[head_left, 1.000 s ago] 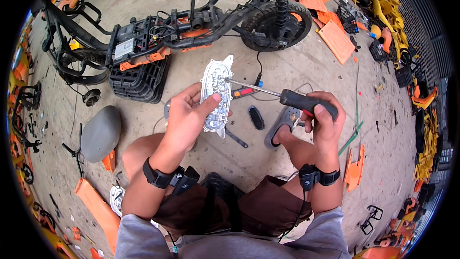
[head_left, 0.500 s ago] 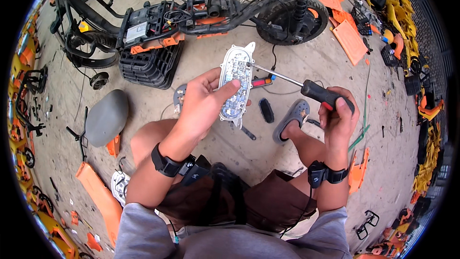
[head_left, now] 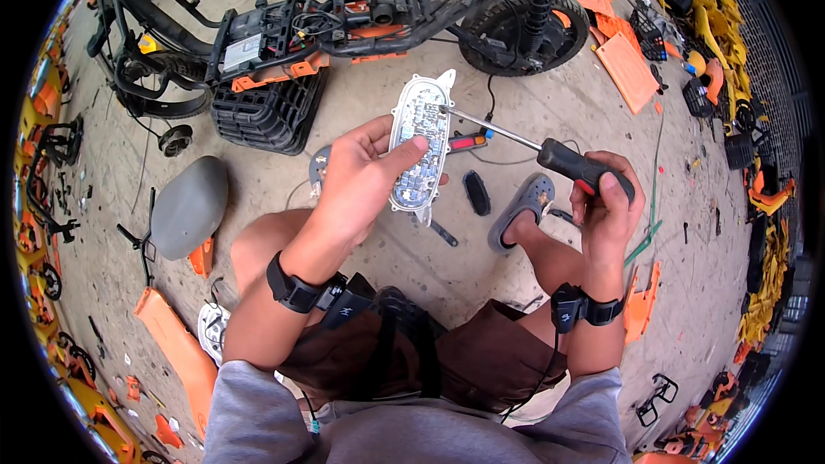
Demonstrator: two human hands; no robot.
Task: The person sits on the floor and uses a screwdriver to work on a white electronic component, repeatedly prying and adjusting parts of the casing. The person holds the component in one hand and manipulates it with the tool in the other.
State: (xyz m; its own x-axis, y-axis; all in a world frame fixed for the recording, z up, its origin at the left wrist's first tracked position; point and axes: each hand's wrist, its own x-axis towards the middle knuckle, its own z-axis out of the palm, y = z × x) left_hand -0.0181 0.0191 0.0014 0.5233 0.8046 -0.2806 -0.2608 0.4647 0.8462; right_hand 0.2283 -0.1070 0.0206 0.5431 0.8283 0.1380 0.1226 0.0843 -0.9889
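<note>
L hand [head_left: 365, 174] is pinching the oval lamp housing [head_left: 418, 182] above the floor [head_left: 468, 288], R hand [head_left: 608, 199] is gripping a screwdriver [head_left: 574, 168] against it, prob feeling light, stiff n brittle, so side-holding's working best imo

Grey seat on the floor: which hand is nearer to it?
Left. The left hand, gripping the pale oval part, is to the right of the grey seat; the right hand, holding the screwdriver, is much farther right.
</note>
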